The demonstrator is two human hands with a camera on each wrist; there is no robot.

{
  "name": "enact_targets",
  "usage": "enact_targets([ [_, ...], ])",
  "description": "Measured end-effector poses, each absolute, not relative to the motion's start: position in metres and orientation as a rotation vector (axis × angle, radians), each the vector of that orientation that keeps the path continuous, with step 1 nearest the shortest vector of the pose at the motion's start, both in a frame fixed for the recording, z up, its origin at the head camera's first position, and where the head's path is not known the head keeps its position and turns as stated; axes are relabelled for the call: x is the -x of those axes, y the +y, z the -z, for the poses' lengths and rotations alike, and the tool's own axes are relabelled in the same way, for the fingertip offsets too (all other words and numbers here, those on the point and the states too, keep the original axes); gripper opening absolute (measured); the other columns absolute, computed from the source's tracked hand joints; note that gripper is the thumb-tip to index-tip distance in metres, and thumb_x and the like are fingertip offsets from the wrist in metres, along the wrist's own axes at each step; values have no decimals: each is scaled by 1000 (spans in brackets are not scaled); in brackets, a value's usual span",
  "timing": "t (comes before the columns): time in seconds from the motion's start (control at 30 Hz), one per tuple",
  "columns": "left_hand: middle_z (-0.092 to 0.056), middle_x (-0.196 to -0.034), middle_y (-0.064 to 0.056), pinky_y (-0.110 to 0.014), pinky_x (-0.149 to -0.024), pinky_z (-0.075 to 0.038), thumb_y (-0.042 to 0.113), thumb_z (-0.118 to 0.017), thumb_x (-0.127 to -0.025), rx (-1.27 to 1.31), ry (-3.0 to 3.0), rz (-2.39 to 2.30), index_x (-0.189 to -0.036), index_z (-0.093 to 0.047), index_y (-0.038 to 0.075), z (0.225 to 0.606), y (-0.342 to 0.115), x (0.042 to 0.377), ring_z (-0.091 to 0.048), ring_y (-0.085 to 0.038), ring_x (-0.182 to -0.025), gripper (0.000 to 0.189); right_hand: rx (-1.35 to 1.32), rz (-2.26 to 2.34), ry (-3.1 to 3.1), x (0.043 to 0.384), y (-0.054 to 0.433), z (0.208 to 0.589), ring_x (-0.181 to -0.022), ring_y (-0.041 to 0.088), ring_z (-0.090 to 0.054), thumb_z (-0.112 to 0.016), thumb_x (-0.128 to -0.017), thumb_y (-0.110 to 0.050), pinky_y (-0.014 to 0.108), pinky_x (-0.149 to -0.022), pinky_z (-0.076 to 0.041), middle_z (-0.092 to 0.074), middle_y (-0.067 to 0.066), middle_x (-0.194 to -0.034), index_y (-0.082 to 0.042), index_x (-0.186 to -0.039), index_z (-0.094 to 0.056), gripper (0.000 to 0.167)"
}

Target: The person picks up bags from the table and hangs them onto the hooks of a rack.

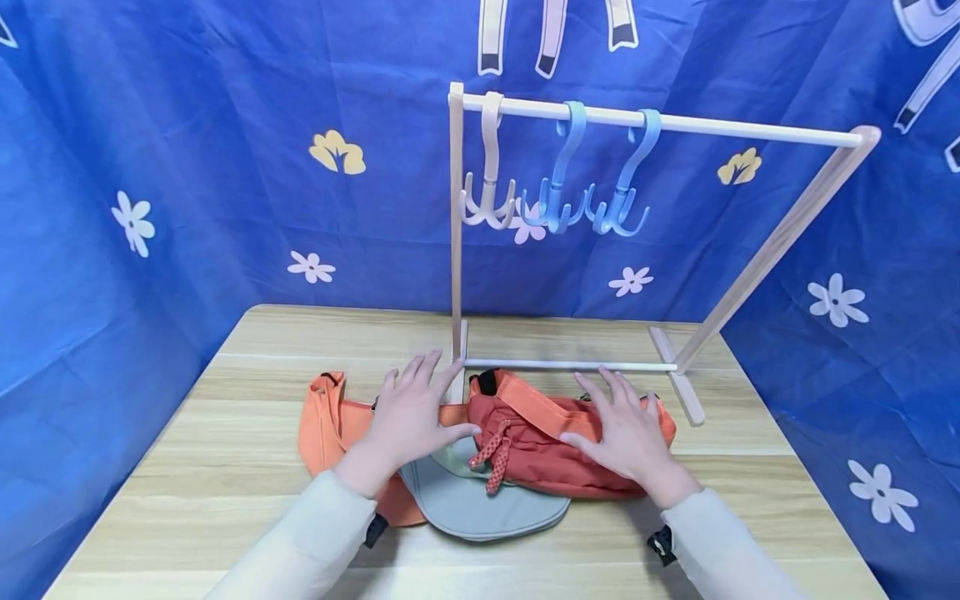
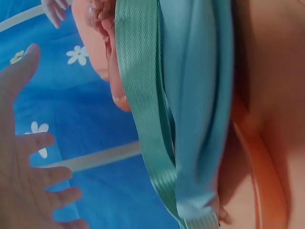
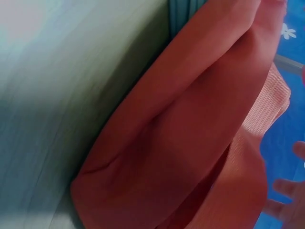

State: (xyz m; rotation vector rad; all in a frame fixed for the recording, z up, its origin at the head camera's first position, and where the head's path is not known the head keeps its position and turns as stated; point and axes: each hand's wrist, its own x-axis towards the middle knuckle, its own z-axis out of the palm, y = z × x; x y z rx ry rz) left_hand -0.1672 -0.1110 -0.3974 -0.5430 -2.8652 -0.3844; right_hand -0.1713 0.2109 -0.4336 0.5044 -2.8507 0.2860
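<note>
In the head view a red waist bag (image 1: pixel 547 450) with an orange webbing strap and checkered zipper pulls lies on top of a light blue fabric bag (image 1: pixel 487 504). The left wrist view shows a green webbing strap (image 2: pixel 138 86) along the blue fabric (image 2: pixel 195 114). An orange fabric bag (image 1: pixel 330 433) lies at the left, partly hidden by my left hand (image 1: pixel 408 417). That hand is spread above the pile, thumb toward the red bag. My right hand (image 1: pixel 626 433), fingers spread, is over the red bag's right part. Neither hand grips anything.
A rack (image 1: pixel 456 225) with white bars stands at the back of the wooden table (image 1: pixel 225 467). From its top bar hang a white hook hanger (image 1: pixel 491 158) and two blue hook hangers (image 1: pixel 557 171). A blue patterned cloth (image 1: pixel 225 167) encloses the table.
</note>
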Motion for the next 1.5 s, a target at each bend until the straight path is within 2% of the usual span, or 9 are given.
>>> enact_targets([
  [0.3, -40, -144, -15, -54, -98, -31, 67, -67, -73, 664, -2823, 394, -143, -44, 19, 403, -88, 178, -37, -34, -131, 89, -617, -249, -2802, 175, 218, 435, -130, 35, -36, -59, -76, -72, 69, -92, -27, -37, 14, -144, -23, -146, -38, 87],
  [0.53, -47, -139, -10, -48, -97, -34, 67, -65, -76, 750, -2770, 364, -140, -49, 17, 407, -70, 186, -43, -31, -126, 82, -703, -215, -2781, 179, 223, 435, -124, 34, -42, -61, -77, -69, 60, -88, -34, -44, 14, -138, -21, -144, -41, 84],
  [0.9, -52, -134, -7, -46, -99, -34, 66, -65, -76, 823, -2773, 373, -136, -53, 16, 406, -41, 194, -46, -26, -124, 78, -790, -184, -2788, 182, 231, 437, -116, 35, -49, -62, -79, -65, 58, -92, -36, -51, 15, -129, -16, -139, -47, 79],
  [1.13, -54, -131, -4, -45, -99, -35, 65, -64, -77, 839, -2815, 374, -134, -55, 18, 409, -27, 200, -46, -25, -123, 74, -828, -184, -2776, 186, 235, 439, -111, 35, -53, -64, -78, -64, 56, -87, -41, -54, 12, -122, -15, -133, -53, 75],
  [1.5, -54, -133, -3, -43, -103, -32, 63, -66, -78, 886, -2877, 470, -135, -54, 20, 420, -12, 209, -45, -23, -126, 72, -846, -241, -2845, 191, 239, 442, -113, 33, -53, -62, -81, -63, 54, -86, -45, -55, 11, -124, -13, -127, -55, 68],
])
